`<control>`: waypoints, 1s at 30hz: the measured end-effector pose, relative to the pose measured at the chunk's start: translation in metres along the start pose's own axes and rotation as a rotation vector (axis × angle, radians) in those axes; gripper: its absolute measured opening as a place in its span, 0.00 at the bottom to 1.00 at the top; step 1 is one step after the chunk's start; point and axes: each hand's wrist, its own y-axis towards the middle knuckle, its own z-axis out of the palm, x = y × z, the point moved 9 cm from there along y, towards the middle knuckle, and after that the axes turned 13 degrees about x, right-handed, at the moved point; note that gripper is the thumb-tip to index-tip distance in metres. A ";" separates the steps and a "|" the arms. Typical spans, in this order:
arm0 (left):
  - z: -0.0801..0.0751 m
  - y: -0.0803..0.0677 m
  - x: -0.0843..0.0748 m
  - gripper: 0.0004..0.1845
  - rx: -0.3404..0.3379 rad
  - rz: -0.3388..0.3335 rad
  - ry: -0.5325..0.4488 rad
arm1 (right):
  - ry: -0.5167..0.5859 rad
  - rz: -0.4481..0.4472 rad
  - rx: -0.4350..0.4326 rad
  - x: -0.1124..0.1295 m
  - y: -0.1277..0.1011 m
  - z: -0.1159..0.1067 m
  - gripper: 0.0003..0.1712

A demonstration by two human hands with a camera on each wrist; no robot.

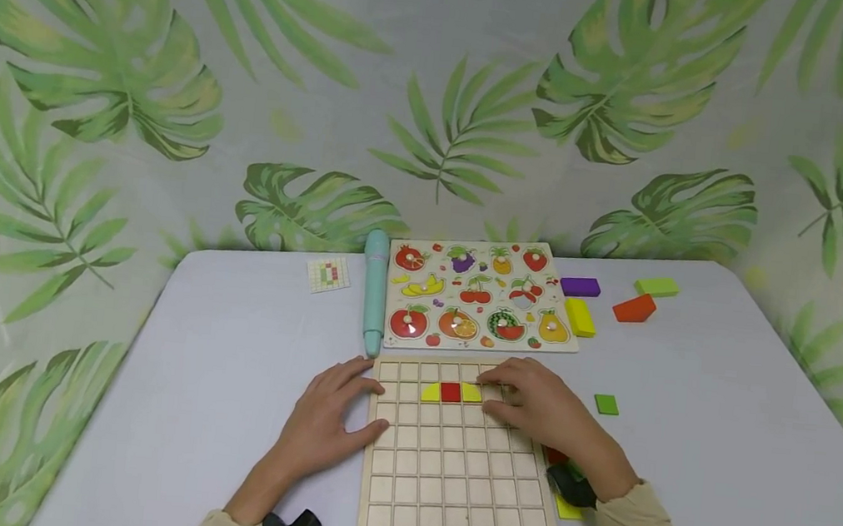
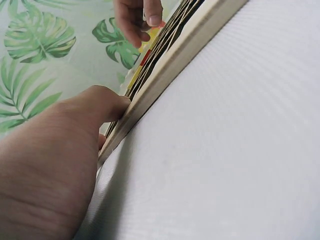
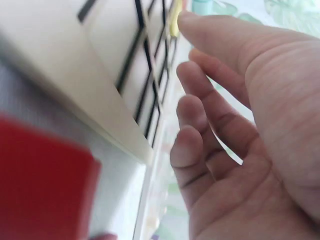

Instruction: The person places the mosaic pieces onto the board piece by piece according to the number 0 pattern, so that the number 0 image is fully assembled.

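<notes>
A wooden grid board (image 1: 432,466) lies on the table. In its second row sit a red square tile (image 1: 450,392) and a yellow quarter-round tile (image 1: 430,392) on its left, with a matching yellow tile (image 1: 471,393) on its right. My left hand (image 1: 333,414) rests at the board's upper left edge, thumb and fingertips on the rim; in the left wrist view the thumb (image 2: 112,104) touches that rim. My right hand (image 1: 540,403) hovers over the upper right cells, fingertips beside the right yellow tile. The right wrist view shows its fingers (image 3: 192,112) loosely bent with nothing between them.
Behind the board lie a fruit puzzle (image 1: 486,294), a teal pen-shaped object (image 1: 374,292) and a small pattern card (image 1: 328,275). To the right are a green tile (image 1: 606,404) and purple (image 1: 580,287), yellow (image 1: 580,318), orange (image 1: 635,308) and lime (image 1: 656,286) blocks. Several tiles lie partly hidden under my right wrist.
</notes>
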 end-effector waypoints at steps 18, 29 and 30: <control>0.003 0.001 0.001 0.20 0.027 -0.029 0.000 | 0.077 -0.024 -0.003 -0.043 -0.041 -0.041 0.21; 0.001 0.001 0.001 0.20 0.025 -0.023 -0.001 | 0.108 0.064 0.053 -0.075 -0.052 -0.046 0.23; 0.001 0.001 0.001 0.20 0.025 -0.023 -0.002 | 0.115 0.070 0.063 -0.077 -0.053 -0.045 0.23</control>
